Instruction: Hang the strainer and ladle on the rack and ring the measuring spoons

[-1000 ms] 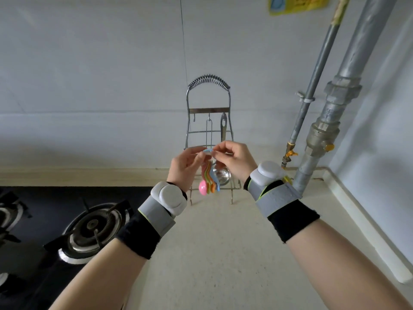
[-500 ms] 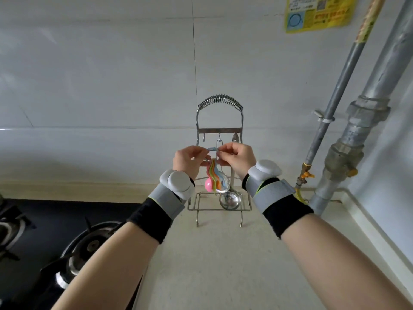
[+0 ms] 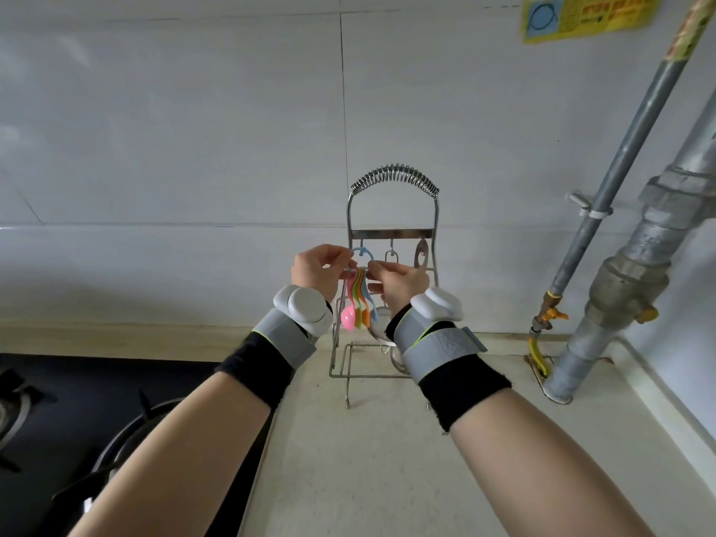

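Note:
A wire rack (image 3: pixel 393 234) with a coiled top stands on the counter against the wall. A metal ladle (image 3: pixel 421 253) hangs from its right hook, and a wire-handled strainer (image 3: pixel 391 257) hangs from the middle hook; both bowls are mostly hidden behind my right wrist. Pink, green, orange and blue measuring spoons (image 3: pixel 358 300) dangle from a light blue ring (image 3: pixel 362 251) at the rack's left hook. My left hand (image 3: pixel 319 271) pinches the ring's left end and my right hand (image 3: pixel 397 282) pinches its right end. Whether the ring rests on the hook, I cannot tell.
A black gas hob (image 3: pixel 77 412) with a burner lies at the lower left. Grey pipes (image 3: pixel 627 281) with a yellow valve rise at the right by the wall corner. A yellow sticker (image 3: pixel 581 13) is on the tiled wall. Beige counter (image 3: pixel 387 459) spreads below the rack.
Both hands have carried the ringed spoons up and away from me, to the rack's left hook. The view has tilted upward.

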A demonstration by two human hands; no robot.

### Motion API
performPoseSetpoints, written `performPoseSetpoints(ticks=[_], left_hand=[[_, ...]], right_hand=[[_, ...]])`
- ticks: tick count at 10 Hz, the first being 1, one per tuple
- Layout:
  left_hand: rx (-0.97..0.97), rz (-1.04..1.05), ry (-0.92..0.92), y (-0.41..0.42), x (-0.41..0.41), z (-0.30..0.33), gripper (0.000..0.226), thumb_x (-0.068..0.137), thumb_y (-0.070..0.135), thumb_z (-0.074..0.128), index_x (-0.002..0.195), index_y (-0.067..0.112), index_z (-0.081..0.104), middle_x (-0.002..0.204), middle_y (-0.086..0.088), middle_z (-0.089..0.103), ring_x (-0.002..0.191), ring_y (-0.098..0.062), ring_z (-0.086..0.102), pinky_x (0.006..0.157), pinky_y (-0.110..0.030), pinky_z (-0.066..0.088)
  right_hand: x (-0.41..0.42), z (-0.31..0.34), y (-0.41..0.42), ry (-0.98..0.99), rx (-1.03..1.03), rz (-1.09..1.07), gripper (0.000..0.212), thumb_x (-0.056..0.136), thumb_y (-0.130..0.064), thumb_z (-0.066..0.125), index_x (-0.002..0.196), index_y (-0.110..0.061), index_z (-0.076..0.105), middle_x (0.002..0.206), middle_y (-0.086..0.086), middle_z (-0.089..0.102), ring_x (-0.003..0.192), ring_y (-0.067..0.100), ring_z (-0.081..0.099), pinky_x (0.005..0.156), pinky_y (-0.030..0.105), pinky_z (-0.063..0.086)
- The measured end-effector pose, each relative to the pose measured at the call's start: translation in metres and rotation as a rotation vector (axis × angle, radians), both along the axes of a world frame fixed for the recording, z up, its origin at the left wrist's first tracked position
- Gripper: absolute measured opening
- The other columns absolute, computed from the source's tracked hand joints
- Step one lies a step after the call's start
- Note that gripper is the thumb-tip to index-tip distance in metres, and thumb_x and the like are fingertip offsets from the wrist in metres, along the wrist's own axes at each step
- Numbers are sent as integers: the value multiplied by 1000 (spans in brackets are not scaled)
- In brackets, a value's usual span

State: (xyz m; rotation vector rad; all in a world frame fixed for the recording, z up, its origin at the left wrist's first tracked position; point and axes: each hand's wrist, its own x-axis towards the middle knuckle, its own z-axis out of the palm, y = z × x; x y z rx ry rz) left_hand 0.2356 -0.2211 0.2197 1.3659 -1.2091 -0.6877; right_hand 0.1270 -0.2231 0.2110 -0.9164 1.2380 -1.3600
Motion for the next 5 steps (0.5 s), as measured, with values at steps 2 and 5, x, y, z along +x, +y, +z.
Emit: performPoseSetpoints(ticks=[2,5], left_hand=[[21,-26,41,-8,-3,-10,8,83,11,58,83,7,65,77,-7,67,47,1,62,67,-24,55],[8,32,-62,3,-1,-2,6,79,16,62,82,18,67,90,-4,69,59,-7,63,62,-11,49]], right_hand=[[0,-10,-5,119,37,-66,11,80,-18,65,75,-10,70,65,-1,64,62,18,62,69,26,52],[-12,-6,4,292,1,1,21,79,-21,66,94,-7,72,74,2,64,54,9,52,61,23,44]])
